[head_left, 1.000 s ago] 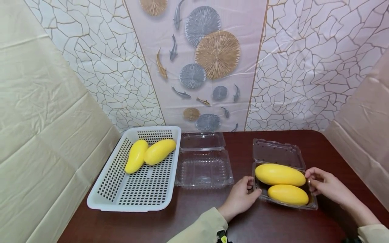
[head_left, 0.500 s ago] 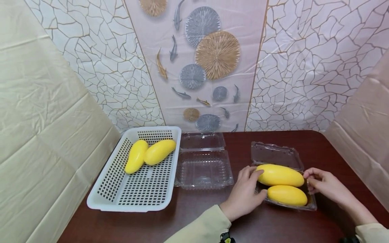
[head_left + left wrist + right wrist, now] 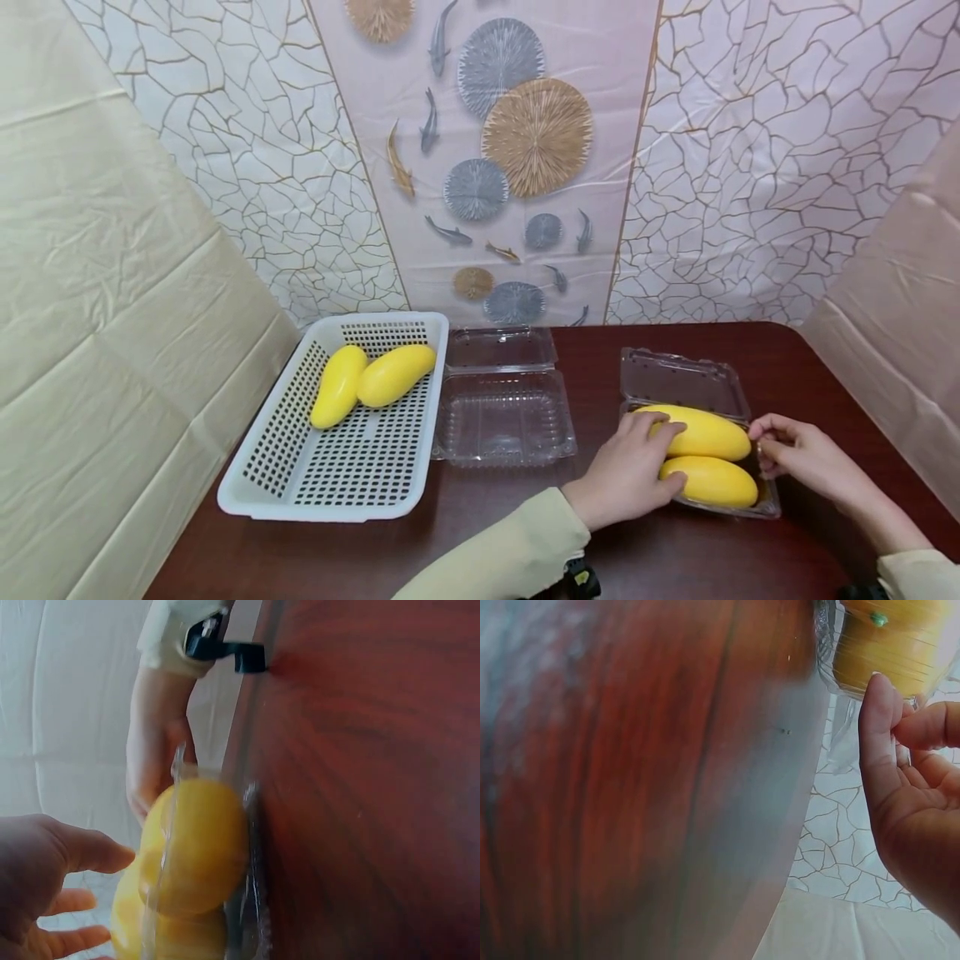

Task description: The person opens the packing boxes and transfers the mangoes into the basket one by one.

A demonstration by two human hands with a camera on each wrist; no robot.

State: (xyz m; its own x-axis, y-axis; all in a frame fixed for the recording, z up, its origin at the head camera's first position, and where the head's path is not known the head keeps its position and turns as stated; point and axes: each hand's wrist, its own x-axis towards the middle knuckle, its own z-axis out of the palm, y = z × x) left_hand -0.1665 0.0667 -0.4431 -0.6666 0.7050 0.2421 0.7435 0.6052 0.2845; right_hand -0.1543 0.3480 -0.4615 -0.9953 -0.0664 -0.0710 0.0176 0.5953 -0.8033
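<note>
Two yellow mangoes, a rear one [image 3: 705,432] and a front one [image 3: 708,482], lie side by side in a clear plastic clamshell container [image 3: 731,507] at the right. Its lid [image 3: 678,383] stands folded back behind them. My left hand [image 3: 626,471] reaches over the container's left side, fingers spread above the rear mango's left end and thumb by the front mango. In the left wrist view the fingertips are right at the fruit [image 3: 199,847], not wrapped round it. My right hand [image 3: 806,458] pinches the container's right rim between thumb and forefinger; the right wrist view shows this grip [image 3: 900,742] close up.
A white perforated basket [image 3: 240,492] at the left holds two more mangoes [image 3: 375,383]. Between basket and left hand, a second clear clamshell container [image 3: 506,417] lies open on the dark red-brown table [image 3: 465,533]. Patterned cloth [image 3: 540,250] hangs along the back edge.
My left hand has left the container's left edge and moved right, over the mangoes. The container has shifted slightly left. My right hand stays at the right rim.
</note>
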